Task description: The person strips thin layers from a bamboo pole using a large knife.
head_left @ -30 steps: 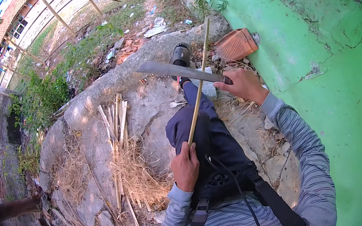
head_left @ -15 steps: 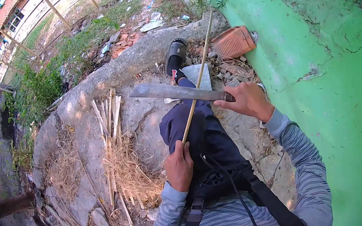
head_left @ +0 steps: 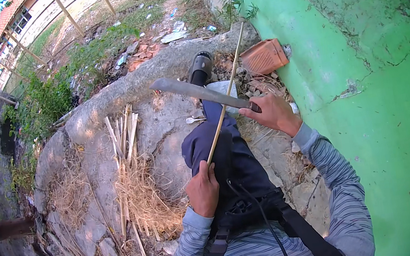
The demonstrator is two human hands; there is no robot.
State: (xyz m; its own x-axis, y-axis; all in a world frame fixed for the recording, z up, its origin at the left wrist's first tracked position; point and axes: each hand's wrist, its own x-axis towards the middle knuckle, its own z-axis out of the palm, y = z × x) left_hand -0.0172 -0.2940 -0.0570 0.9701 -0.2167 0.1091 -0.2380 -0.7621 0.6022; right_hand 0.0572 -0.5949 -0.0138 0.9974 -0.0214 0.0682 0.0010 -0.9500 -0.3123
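Note:
My left hand [head_left: 203, 191] is closed round the near end of a long thin bamboo strip [head_left: 216, 137], low over my thigh. The strip slants up and away to the right, its far end near the stone ledge. In my right hand [head_left: 274, 114], a machete [head_left: 186, 88] is gripped by its short dark handle. Its broad grey blade points left and lies across the strip about midway; whether the edge bites into it I cannot tell. My outstretched leg in dark trousers [head_left: 238, 160] is beneath both.
Left of my leg lie a bundle of split strips [head_left: 124, 139] and a heap of curly shavings [head_left: 146, 196]. A low stone ledge [head_left: 141, 82] curves ahead. An orange clay tile [head_left: 264, 58] leans by the green wall [head_left: 373, 130] on my right. A white plastic fork [head_left: 194, 119] lies beside my leg.
The machete's handle end has come slightly nearer and its blade now tilts more steeply, the tip shifted a little right and up. My left hand stays about where it was on the strip.

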